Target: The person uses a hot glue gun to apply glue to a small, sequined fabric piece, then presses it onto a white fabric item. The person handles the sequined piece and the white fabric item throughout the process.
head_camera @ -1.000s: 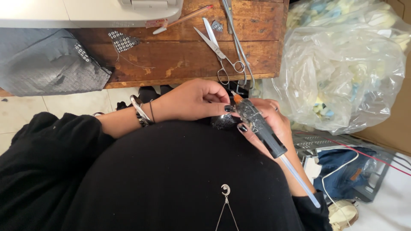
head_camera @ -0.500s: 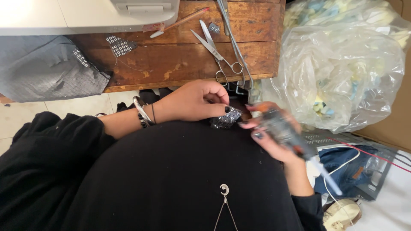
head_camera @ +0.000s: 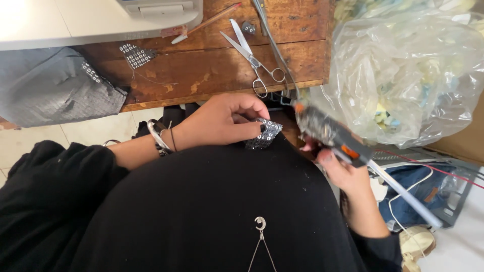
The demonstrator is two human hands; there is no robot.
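Pulled away from my left hand (head_camera: 222, 123), my right hand (head_camera: 343, 168) now grips the glue gun (head_camera: 330, 135) apart; left fingers pinch shut the sequined fabric piece (head_camera: 263, 135), scissors (head_camera: 252, 58) beyond.

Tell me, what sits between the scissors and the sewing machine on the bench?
In the head view, a thin pencil-like stick lies between the scissors and sewing machine.

Bright, even daylight, soft shadows; the glue gun (head_camera: 330, 135) is slightly motion-blurred.
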